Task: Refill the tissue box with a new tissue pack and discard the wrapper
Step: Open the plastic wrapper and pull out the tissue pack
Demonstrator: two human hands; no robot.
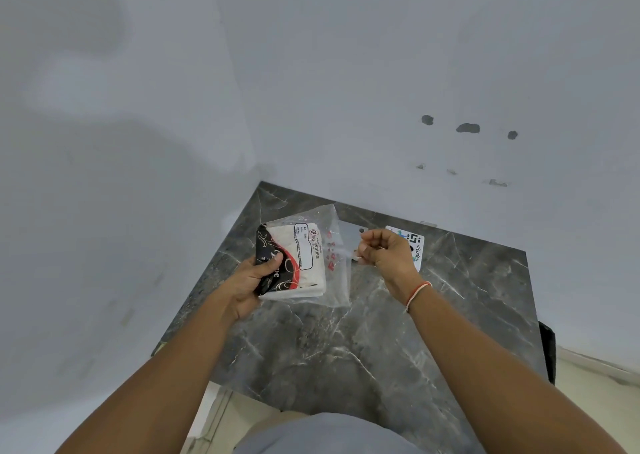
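1. Gripping the tissue pack point(294, 263) above the dark marble table point(363, 342), the left hand point(251, 280) wraps its black end, thumb pressed on top.
2. Right hand point(384, 252), fingers curled together, pinches the clear wrapper point(337, 245) at its loose edge.
3. A white card point(415, 245) lies behind that hand.

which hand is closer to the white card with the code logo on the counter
Right. The right hand hovers directly beside the white card, partly covering it; the left hand is farther off, holding the tissue pack.
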